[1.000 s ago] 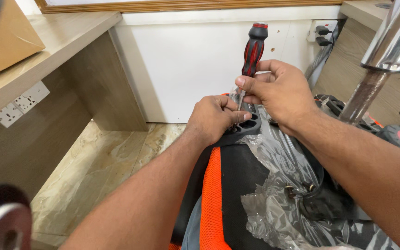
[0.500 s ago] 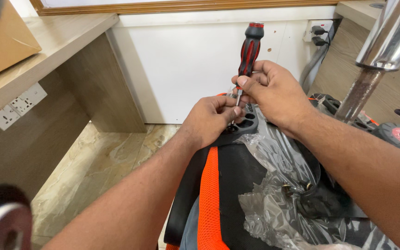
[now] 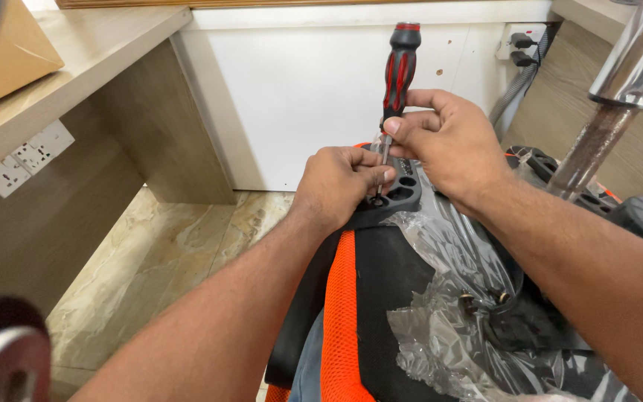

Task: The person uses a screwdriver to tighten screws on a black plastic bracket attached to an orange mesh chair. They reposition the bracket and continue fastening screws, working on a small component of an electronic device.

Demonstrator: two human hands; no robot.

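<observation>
Screwdriver [image 3: 398,71], red and black, stands upright in right hand [image 3: 448,145] fingers; left hand [image 3: 336,182] pinches its tip at black bracket [image 3: 400,190]. Any tilt could slip it.

Brown cardboard box [image 3: 5,52] on the desk, upper left — crumpled clear plastic wrapping [image 3: 448,298] lower right.

Your right hand [image 3: 448,145] pinches the red-and-black screwdriver [image 3: 397,71] upright near its shaft, tip down in the black plastic bracket [image 3: 403,190]. Your left hand [image 3: 336,182] grips that bracket, fingers touching the shaft. Crinkled clear plastic wrap [image 3: 448,298] lies over the black-and-orange seat [image 3: 359,298].
</observation>
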